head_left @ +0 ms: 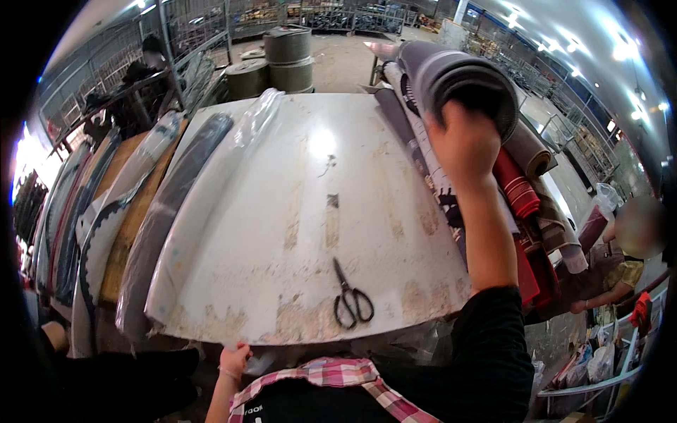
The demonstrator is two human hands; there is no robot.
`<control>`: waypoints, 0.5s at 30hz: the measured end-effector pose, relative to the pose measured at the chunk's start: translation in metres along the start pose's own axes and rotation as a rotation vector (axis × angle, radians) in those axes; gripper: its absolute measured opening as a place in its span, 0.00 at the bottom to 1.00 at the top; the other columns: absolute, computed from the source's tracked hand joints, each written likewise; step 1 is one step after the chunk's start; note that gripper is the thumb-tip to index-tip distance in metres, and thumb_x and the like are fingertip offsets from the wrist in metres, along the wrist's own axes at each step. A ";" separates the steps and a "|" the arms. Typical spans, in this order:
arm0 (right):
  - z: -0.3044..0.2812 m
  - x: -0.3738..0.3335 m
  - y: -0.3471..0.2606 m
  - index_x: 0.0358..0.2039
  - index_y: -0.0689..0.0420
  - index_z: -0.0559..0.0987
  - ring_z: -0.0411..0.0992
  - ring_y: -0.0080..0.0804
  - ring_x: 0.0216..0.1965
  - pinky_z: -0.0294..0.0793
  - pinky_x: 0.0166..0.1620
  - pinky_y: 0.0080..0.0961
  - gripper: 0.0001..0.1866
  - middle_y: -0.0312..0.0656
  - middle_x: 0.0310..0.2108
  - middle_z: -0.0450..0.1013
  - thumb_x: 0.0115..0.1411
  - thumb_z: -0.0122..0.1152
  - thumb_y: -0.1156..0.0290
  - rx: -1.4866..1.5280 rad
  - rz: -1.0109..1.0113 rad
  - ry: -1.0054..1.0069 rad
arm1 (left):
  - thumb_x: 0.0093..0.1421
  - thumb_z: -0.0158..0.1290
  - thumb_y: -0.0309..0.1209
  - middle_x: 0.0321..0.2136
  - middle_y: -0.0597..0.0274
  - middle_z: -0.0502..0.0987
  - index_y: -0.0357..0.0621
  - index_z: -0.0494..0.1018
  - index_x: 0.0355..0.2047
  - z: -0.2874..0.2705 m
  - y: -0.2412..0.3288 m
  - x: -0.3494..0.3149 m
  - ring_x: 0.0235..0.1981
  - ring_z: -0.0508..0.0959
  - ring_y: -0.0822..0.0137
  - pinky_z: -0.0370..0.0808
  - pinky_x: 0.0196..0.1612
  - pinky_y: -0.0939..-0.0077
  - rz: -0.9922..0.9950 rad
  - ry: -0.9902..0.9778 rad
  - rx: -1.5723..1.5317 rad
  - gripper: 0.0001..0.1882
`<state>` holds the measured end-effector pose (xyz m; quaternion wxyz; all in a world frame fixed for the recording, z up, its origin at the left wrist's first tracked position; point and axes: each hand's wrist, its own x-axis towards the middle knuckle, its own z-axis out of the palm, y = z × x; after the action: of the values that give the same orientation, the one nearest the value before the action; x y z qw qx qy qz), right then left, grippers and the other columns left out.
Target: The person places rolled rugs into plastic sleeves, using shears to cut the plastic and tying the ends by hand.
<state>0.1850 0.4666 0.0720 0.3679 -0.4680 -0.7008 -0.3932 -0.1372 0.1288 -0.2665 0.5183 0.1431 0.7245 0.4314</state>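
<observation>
My right hand [465, 144] reaches to the far right, its fingers tucked into the open end of a thick grey carpet roll [446, 62]. The thumb lies along the roll's rim; the hand is slightly blurred. Down at the table's front edge, my left hand [234, 359] is closed, with a bit of clear plastic showing beside it; what its fingers hold is too small to make out. Black-handled scissors [343, 292] lie on the worn white table [282, 204], handles toward me and blades pointing away.
Plastic-wrapped rolls [180, 211] line the table's left side. More rolls, including a red one [518, 187], lie along the right. Large drums [288, 56] stand beyond the far edge. Another person [613, 282] is at the right, near a metal rail [613, 377].
</observation>
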 end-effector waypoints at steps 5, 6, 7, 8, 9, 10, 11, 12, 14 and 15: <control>-0.123 -0.122 -0.137 0.22 0.54 0.71 0.61 0.29 0.18 0.61 0.24 0.26 0.07 0.36 0.14 0.62 0.39 0.50 0.68 0.241 -0.679 -0.143 | 0.51 0.48 0.31 0.22 0.61 0.71 0.40 0.66 0.36 -0.009 0.023 -0.030 0.14 0.63 0.80 0.57 0.16 0.88 0.109 -0.374 -0.441 0.12; -0.141 -0.143 -0.159 0.20 0.54 0.70 0.62 0.28 0.18 0.62 0.24 0.25 0.05 0.36 0.14 0.62 0.39 0.49 0.69 0.397 -0.664 -0.190 | 0.53 0.46 0.32 0.26 0.59 0.72 0.39 0.63 0.41 -0.006 0.027 -0.038 0.15 0.62 0.81 0.58 0.18 0.88 0.080 -0.458 -0.450 0.16; -0.161 -0.162 -0.174 0.17 0.54 0.70 0.63 0.28 0.19 0.62 0.24 0.23 0.04 0.36 0.14 0.62 0.38 0.48 0.69 0.519 -0.638 -0.246 | 0.54 0.43 0.35 0.31 0.56 0.72 0.40 0.61 0.45 -0.002 0.035 -0.046 0.16 0.62 0.81 0.58 0.19 0.89 0.092 -0.639 -0.464 0.19; -0.175 -0.180 -0.195 0.17 0.54 0.70 0.64 0.28 0.19 0.63 0.26 0.23 0.04 0.36 0.15 0.63 0.38 0.48 0.69 0.543 -0.730 -0.414 | 0.55 0.42 0.40 0.37 0.52 0.69 0.42 0.59 0.47 -0.006 0.026 -0.049 0.17 0.61 0.79 0.59 0.20 0.86 0.059 -0.804 -0.590 0.22; -0.195 -0.198 -0.207 0.17 0.54 0.70 0.64 0.27 0.20 0.63 0.28 0.22 0.05 0.36 0.16 0.65 0.38 0.48 0.69 0.495 -0.796 -0.614 | 0.54 0.41 0.46 0.42 0.52 0.66 0.45 0.59 0.48 0.002 0.012 -0.041 0.23 0.67 0.74 0.65 0.26 0.79 -0.062 -0.909 -0.575 0.25; -0.187 -0.235 -0.230 0.17 0.53 0.69 0.65 0.28 0.20 0.64 0.28 0.22 0.05 0.36 0.16 0.66 0.38 0.48 0.68 0.502 -0.953 -0.422 | 0.53 0.41 0.48 0.42 0.54 0.66 0.46 0.59 0.48 0.004 0.021 -0.056 0.28 0.68 0.71 0.66 0.31 0.76 -0.259 -0.857 -0.651 0.26; -0.180 -0.273 -0.249 0.16 0.53 0.69 0.65 0.28 0.20 0.65 0.28 0.22 0.05 0.36 0.17 0.66 0.38 0.48 0.67 0.489 -1.094 -0.235 | 0.53 0.41 0.50 0.42 0.56 0.66 0.47 0.59 0.48 0.006 0.032 -0.069 0.33 0.70 0.68 0.67 0.35 0.73 -0.465 -0.815 -0.718 0.27; -0.186 -0.294 -0.263 0.17 0.52 0.70 0.66 0.28 0.20 0.66 0.27 0.22 0.05 0.36 0.17 0.67 0.38 0.48 0.66 0.609 -0.987 -0.435 | 0.52 0.40 0.52 0.42 0.58 0.67 0.47 0.60 0.47 -0.004 0.017 -0.069 0.36 0.69 0.67 0.66 0.39 0.71 -0.369 -0.823 -0.700 0.28; -0.208 -0.299 -0.279 0.24 0.52 0.73 0.69 0.31 0.24 0.68 0.28 0.26 0.09 0.39 0.23 0.70 0.44 0.48 0.64 0.923 -0.805 -1.143 | 0.52 0.41 0.51 0.34 0.60 0.71 0.45 0.64 0.42 -0.015 -0.018 -0.051 0.33 0.71 0.66 0.68 0.37 0.70 -0.168 -0.720 -0.599 0.25; -0.223 -0.280 -0.286 0.30 0.54 0.73 0.70 0.38 0.29 0.68 0.31 0.30 0.14 0.40 0.28 0.71 0.48 0.48 0.59 0.994 -0.481 -1.667 | 0.50 0.47 0.44 0.25 0.63 0.73 0.42 0.67 0.33 -0.028 -0.037 -0.038 0.25 0.72 0.68 0.69 0.29 0.74 -0.129 -0.475 -0.280 0.18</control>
<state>0.0287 0.0918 -0.1405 -0.1765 -0.2332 -0.8959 0.3343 -0.1367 0.0686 -0.2687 0.7147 0.1208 0.5235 0.4477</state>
